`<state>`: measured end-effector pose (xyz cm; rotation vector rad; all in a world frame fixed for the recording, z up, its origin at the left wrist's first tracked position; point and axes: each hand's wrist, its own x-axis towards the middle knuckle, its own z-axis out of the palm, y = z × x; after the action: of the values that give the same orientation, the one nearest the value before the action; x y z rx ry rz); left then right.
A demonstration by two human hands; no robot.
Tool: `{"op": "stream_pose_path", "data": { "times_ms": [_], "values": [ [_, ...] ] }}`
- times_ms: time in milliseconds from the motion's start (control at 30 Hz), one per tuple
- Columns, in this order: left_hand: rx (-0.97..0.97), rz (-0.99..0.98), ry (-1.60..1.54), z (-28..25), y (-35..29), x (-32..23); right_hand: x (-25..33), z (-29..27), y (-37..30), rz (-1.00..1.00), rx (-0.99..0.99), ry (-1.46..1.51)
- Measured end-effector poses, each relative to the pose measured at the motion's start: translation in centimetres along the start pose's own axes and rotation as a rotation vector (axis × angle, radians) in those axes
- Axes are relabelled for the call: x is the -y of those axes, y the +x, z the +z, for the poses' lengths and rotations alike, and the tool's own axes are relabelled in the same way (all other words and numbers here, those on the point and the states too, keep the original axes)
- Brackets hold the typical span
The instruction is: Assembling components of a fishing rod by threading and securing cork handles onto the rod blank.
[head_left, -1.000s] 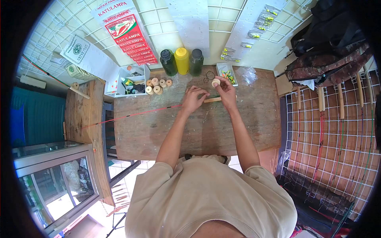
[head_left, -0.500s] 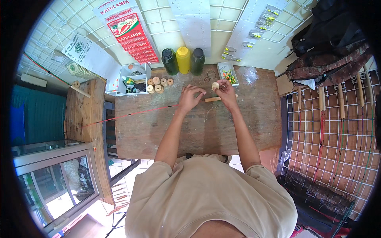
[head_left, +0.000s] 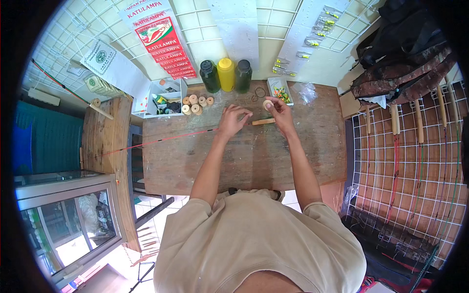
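Note:
Between the fingertips of my right hand (head_left: pixel 282 118) is a small pale wooden spool (head_left: pixel 267 104), held just above the table. To its left is my left hand (head_left: pixel 233 121), thumb and forefinger brought together; whatever they pinch is too fine to make out. On the table between the hands lies a thin fishing rod. Its light wooden handle (head_left: pixel 264 121) sits below the spool, partly behind my right hand. The red rod blank (head_left: pixel 161 140) runs off to the left, passing beneath my left hand.
Several wooden spools (head_left: pixel 197 109) stand beside a white tray of small items (head_left: pixel 170 113). Three bottles, including a yellow one (head_left: pixel 226 74), line the wall. A white box of colourful floats (head_left: pixel 288 101) and plastic bags (head_left: pixel 307 93) lie at the back right. Rods hang on the right grid.
The spool in my right hand has turned and shifted a little, and the fingers have moved around it. My left hand keeps nearly the same place and pinch.

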<state>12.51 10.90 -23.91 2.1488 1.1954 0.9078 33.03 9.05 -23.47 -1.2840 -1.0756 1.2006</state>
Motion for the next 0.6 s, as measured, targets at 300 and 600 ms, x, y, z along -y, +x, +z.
{"op": "stream_pose_path", "data": {
  "times_ms": [300,600],
  "values": [
    [0.014,-0.034,0.011,0.4,-0.6,-1.1,0.3,0.1,-1.0,-0.046,0.002,0.263],
    [-0.107,0.016,0.237,3.2,-1.6,-2.0,-0.4,-0.2,-1.5,0.051,-0.022,0.21]
  ]
}}
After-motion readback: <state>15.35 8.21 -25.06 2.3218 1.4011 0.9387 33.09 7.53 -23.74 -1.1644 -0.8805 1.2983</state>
